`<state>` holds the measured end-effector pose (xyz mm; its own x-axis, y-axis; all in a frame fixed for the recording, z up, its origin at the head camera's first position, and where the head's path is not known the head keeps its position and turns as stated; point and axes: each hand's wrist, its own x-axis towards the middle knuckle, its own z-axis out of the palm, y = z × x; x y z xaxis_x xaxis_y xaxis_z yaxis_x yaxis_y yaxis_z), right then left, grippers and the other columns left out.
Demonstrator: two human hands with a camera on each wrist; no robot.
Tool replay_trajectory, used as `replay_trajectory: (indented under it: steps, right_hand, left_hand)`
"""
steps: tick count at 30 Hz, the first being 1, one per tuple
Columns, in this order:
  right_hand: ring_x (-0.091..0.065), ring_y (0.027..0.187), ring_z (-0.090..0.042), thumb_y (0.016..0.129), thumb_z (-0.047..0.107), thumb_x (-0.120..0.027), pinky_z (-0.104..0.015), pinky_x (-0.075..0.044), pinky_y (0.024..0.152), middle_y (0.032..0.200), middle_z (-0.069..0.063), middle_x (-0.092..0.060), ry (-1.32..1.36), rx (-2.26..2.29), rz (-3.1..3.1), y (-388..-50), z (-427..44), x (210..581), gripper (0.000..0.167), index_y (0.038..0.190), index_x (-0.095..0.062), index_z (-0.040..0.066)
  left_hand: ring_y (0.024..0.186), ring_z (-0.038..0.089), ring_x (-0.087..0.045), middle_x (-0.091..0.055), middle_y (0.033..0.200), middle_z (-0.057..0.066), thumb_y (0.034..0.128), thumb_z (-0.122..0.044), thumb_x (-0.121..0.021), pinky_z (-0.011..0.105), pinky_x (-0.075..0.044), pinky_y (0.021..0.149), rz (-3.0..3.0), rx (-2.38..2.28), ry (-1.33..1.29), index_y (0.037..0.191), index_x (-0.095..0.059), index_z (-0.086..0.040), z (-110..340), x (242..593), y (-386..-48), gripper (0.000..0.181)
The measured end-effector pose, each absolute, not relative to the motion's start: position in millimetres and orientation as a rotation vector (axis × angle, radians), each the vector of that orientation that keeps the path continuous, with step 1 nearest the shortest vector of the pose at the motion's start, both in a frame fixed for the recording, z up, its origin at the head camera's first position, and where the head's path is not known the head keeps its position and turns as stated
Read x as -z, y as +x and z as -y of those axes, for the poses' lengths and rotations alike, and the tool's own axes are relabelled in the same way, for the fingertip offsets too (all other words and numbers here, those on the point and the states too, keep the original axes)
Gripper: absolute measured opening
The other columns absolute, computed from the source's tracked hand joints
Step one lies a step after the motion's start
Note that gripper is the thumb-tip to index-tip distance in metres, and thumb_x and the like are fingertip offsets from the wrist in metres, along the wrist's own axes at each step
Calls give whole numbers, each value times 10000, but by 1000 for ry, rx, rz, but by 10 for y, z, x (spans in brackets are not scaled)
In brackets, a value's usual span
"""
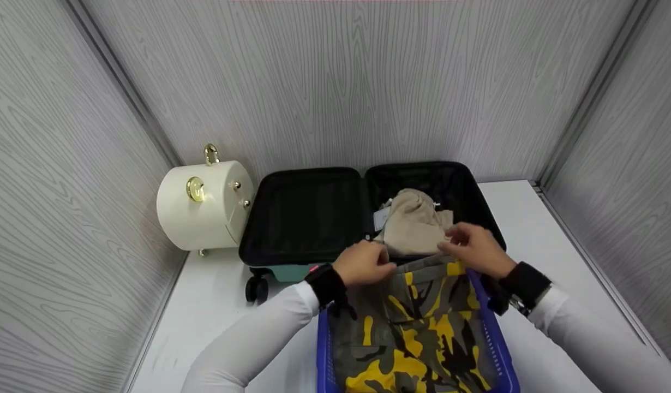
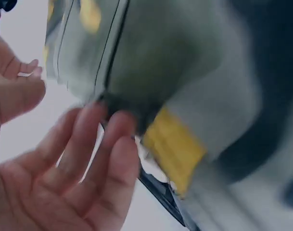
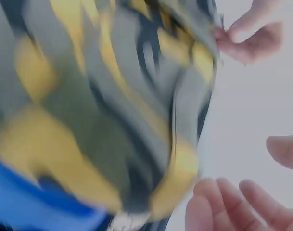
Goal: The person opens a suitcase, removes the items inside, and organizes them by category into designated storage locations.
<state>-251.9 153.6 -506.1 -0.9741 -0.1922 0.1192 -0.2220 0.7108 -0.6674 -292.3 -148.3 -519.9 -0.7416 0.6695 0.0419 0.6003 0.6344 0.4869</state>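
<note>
Grey, yellow and black camouflage trousers (image 1: 423,327) lie spread in a blue basket (image 1: 504,360), their waistband at the far end. At the waistband's left corner is my left hand (image 1: 364,263); the left wrist view shows its loosely bent fingers (image 2: 120,159) at the cloth, the thumb apart from them. My right hand (image 1: 477,250) hovers by the waistband's right corner. In the right wrist view its fingers (image 3: 211,202) and thumb are spread, with nothing between them. Just beyond, a beige garment (image 1: 414,229) sits bunched in the right half of an open suitcase (image 1: 308,218).
A cream round case (image 1: 191,224) with gold fittings stands left of the suitcase. White tabletop (image 1: 521,213) shows on both sides of the basket. Grey wood-grain panels (image 1: 335,82) enclose the back and sides. A white tag (image 1: 381,218) lies by the beige garment.
</note>
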Motion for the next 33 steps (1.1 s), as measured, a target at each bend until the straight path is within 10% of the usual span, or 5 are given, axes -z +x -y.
replay_trajectory:
  steps: [5, 7, 12, 22, 33]
  right_hand:
    - [-622, 1198, -424, 1060, 458, -676, -476, -529, 993, 1451, -427, -529, 116, -1143, 3128, -2939, -1779, 5080, 846, 1507, -430, -216]
    - [-629, 1110, -411, 1058, 507, -662, -484, -534, 967, 1342, -420, -573, 43, -1185, 3206, -3057, -1854, 5136, 848, 1407, -487, -246]
    - [-464, 633, -161, 1023, 624, -656, -352, -494, 667, 716, -21, -460, -115, -1231, 3314, -3268, -1947, 5316, 609, 860, -581, 42]
    - [-310, 492, -75, 1044, 629, -603, -269, -395, 558, 517, 112, -336, -134, -1361, 3383, -3395, -1920, 5477, 565, 721, -519, 172]
    - [-318, 514, -80, 1063, 583, -621, -269, -355, 545, 577, 91, -336, -206, -1632, 3360, -3397, -1788, 5464, 554, 688, -453, 212]
  left_hand:
    - [1081, 250, -756, -764, 1288, 112, 1064, -322, -692, 389, -616, 959, -2795, -610, 976, 1368, -709, -65, 1162, 5142, -3238, 399]
    - [1208, 270, -728, -723, 1398, 121, 1050, -331, -706, 402, -595, 1037, -2784, -500, 973, 1457, -661, -69, 1053, 5143, -3323, 486]
    - [1176, 296, -732, -754, 1301, 137, 996, -351, -766, 421, -602, 1000, -2742, -291, 987, 1368, -699, -53, 903, 5160, -3433, 481]
    - [1274, 302, -705, -740, 1390, 123, 1057, -588, -591, 489, -499, 1162, -2707, -178, 837, 1409, -699, -71, 806, 5249, -3483, 635]
    - [1122, 339, -741, -805, 1165, 153, 1062, -307, -646, 546, -410, 1235, -2716, -234, 865, 1105, -804, -42, 896, 5282, -3648, 312]
